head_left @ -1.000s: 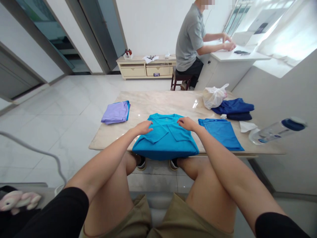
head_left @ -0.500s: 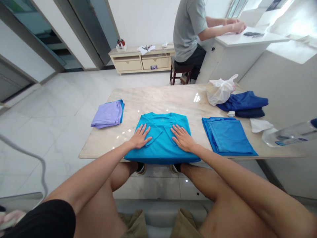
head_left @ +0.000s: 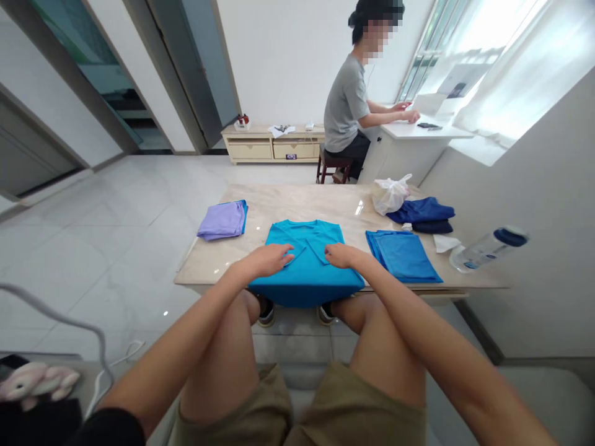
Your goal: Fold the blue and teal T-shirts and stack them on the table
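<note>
A bright turquoise T-shirt (head_left: 307, 272) lies on the marble table (head_left: 274, 201), sleeves folded in, its lower edge hanging over the near rim. My left hand (head_left: 269, 257) rests flat on the shirt's left folded sleeve, fingers stretched out. My right hand (head_left: 339, 254) lies flat on the right folded sleeve, fingers also extended. Both hands press on the cloth and hold nothing.
A folded lilac garment (head_left: 223, 220) lies at the table's left, a folded blue garment (head_left: 402, 254) to the right, dark blue clothes (head_left: 423, 212) and a white plastic bag (head_left: 389, 193) behind. A water bottle (head_left: 486, 249) lies at the right end. A person sits at a white desk (head_left: 423, 131) beyond.
My hands have drawn slightly back toward each other on the shirt, fingers less spread than half a second ago. The view has tilted up and pulled back from the table.
</note>
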Available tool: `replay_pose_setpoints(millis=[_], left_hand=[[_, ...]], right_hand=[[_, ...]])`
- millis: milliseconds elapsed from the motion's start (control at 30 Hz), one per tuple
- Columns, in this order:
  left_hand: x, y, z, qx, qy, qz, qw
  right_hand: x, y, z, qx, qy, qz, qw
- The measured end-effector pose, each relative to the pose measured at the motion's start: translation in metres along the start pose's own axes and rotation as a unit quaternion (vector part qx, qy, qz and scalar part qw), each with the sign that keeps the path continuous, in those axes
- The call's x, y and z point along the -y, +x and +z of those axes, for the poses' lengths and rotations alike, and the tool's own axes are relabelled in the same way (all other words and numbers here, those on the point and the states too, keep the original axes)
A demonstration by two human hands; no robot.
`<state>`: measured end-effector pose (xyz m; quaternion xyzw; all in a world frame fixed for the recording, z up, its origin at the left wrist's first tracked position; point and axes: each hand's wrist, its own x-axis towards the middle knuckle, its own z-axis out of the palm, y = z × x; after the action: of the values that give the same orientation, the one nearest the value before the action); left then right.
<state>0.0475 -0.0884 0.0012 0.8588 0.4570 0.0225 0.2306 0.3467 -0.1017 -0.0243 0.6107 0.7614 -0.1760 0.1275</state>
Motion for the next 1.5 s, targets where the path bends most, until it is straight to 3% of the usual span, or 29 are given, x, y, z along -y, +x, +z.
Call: replay_pose_setpoints(millis=[67,133,200,267,433,567,667,900,1067,1167,1267,1333,1433,1500], left_hand=[[-0.017,-0.055,0.001,-0.119,0.021,-0.009,0.993],[-0.024,-0.104,0.012,-0.182,0.055,-0.027,0.981],[-0.027,-0.134,0.026,-0.211,0.056,-0.045,0.975],[-0.031,-0.144,0.038,-0.229,0.031,-0.050,0.972],[-0.065,-0.133,0.051,-0.256,0.044,-0.056,0.964],[-0.086,-0.136,0.053,-0.254,0.066,-0.060,0.963],[-0.085,-0.146,0.050,-0.268,0.067,-0.051,0.960],[-0.056,-0.150,0.044,-0.287,0.034,-0.033,0.957],[-0.060,-0.150,0.047,-0.293,0.021,-0.014,0.956],[-0.066,-0.148,0.036,-0.262,0.026,-0.040,0.964],[-0.054,-0.129,0.010,-0.197,0.044,-0.080,0.976],[-0.032,-0.105,-0.009,-0.146,0.021,-0.081,0.986],[0.015,-0.059,-0.025,-0.077,-0.079,-0.100,0.989],[0.051,-0.025,-0.027,-0.069,-0.108,-0.129,0.983]], right_hand=[[0.004,-0.045,0.001,-0.046,0.002,0.020,0.999],[0.011,-0.090,0.009,-0.089,0.009,0.054,0.995],[0.023,-0.123,0.018,-0.105,0.019,0.090,0.990],[0.042,-0.142,0.022,-0.122,0.023,0.119,0.985],[0.095,-0.154,0.023,-0.213,0.004,0.164,0.963],[0.113,-0.162,0.024,-0.238,0.012,0.160,0.958],[0.115,-0.167,0.023,-0.239,0.024,0.164,0.957],[0.119,-0.175,0.023,-0.257,0.029,0.156,0.953],[0.123,-0.182,0.021,-0.265,0.018,0.164,0.950],[0.108,-0.178,0.002,-0.212,0.016,0.125,0.969],[0.077,-0.155,-0.027,-0.121,0.047,0.028,0.991],[0.052,-0.125,-0.043,-0.042,0.121,-0.024,0.992],[0.013,-0.067,-0.051,0.072,0.276,-0.029,0.958],[-0.015,-0.026,-0.043,0.071,0.317,0.020,0.946]])
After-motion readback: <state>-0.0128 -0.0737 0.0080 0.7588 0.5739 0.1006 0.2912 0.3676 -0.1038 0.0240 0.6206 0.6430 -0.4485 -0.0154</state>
